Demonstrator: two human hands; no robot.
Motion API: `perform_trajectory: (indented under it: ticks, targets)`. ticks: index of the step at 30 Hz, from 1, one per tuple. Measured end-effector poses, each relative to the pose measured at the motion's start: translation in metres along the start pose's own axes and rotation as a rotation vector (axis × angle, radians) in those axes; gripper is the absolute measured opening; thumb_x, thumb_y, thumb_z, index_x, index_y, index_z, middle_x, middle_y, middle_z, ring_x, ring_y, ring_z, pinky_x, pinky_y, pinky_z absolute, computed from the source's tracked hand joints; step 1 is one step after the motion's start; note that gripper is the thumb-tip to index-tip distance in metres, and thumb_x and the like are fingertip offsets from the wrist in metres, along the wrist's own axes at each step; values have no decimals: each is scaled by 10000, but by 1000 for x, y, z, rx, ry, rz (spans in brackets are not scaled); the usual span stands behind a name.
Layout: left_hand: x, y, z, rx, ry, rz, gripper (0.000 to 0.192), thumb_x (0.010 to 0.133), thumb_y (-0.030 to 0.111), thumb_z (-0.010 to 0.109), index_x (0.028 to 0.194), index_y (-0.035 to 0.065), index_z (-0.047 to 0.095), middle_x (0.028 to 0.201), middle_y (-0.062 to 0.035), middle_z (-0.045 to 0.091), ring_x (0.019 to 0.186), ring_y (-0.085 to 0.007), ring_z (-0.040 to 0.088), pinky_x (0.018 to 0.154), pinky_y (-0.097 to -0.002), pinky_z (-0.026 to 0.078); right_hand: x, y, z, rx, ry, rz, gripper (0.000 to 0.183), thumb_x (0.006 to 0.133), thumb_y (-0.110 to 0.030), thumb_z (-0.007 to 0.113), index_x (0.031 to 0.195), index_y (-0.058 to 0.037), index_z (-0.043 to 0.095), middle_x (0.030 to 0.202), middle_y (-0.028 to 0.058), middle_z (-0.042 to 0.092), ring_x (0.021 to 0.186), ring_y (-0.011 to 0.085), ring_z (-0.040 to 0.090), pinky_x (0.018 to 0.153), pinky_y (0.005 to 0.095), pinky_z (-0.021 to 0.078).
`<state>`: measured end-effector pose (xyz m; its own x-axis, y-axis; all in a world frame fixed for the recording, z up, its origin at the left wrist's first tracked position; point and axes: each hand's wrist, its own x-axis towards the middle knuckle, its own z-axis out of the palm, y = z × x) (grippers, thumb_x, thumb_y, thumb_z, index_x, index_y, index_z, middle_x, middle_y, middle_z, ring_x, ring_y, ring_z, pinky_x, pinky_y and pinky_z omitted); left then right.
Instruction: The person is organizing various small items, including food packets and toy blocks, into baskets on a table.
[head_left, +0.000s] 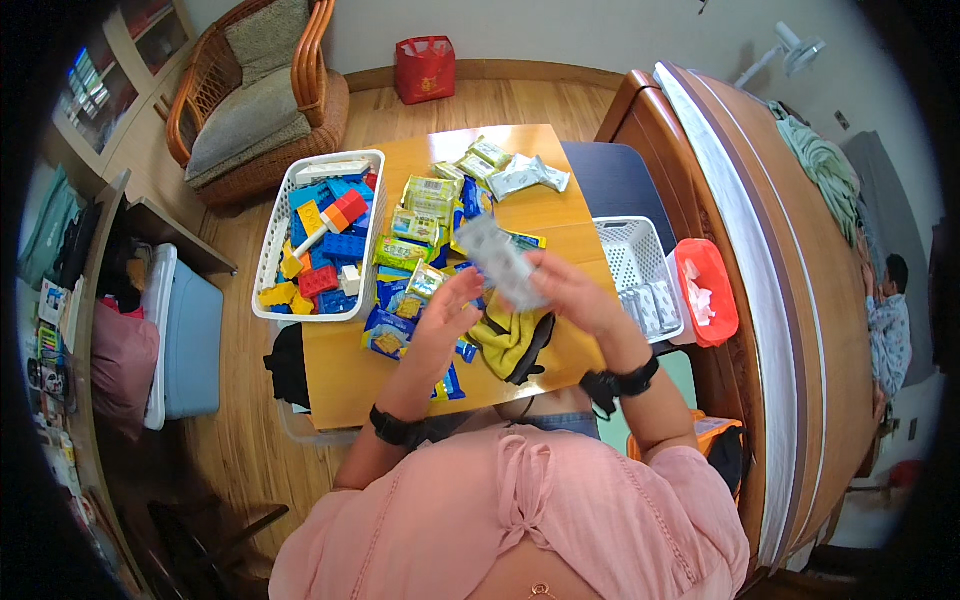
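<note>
My right hand (574, 291) is closed on a silvery-white wrapped packet (499, 259), blurred, above the wooden table (337, 382). Beside the packet's lower left, my left hand (450, 304) is raised with its fingers apart and nothing held. Below both hands lie blue snack packets (386, 330) and a crumpled yellow and dark cloth (510, 341). Green snack packets (405, 253) are heaped farther up, and more silvery packets (525, 176) lie near the far edge. To the right, a white perforated basket (619, 232) has silvery packets standing at its near end.
A white basket of toy building blocks (322, 247) stands at the table's left. Past the right edge are a red-rimmed bin (720, 300) and a wooden bed frame (675, 142). A wicker armchair (247, 112) and red bag (425, 71) stand beyond. Another person (889, 330) is far right.
</note>
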<state>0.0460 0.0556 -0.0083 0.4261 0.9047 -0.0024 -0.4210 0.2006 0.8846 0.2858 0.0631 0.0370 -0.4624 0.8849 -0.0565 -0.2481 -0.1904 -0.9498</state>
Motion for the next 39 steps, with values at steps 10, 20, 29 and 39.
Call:
perform_trajectory:
  ticks: [10,20,29,39]
  targets:
    - [-15,4,23,-173,236,-91,355,1080,293,424,1310,27,471,1167,-148,651,1003,-254,670,884,-424,556,-38,30,12,-1012,569,-175,452,872,-316,740,1216,-36,651,1127,135,657,1004,276,633,848,361,526]
    - [-15,-15,26,-270,160,-171,487,1087,447,312,1376,93,480,1159,-97,640,967,-232,673,852,-408,565,-42,22,46,-630,469,-458,272,849,-139,706,1091,-20,673,1269,164,605,1099,350,591,983,410,472]
    - [-33,-11,35,-262,110,-153,357,1086,349,393,1320,103,502,1097,-43,626,951,-134,646,813,-287,528,-24,19,81,-1021,457,-733,330,839,-3,667,1145,-112,726,1191,123,636,1087,321,597,975,402,463]
    - [-24,11,38,-444,241,-92,455,1081,434,368,1284,72,554,1111,-91,670,945,-213,666,848,-376,537,-34,35,109,-1050,279,-822,326,764,1,690,1055,-136,737,1059,94,624,957,317,592,842,402,489]
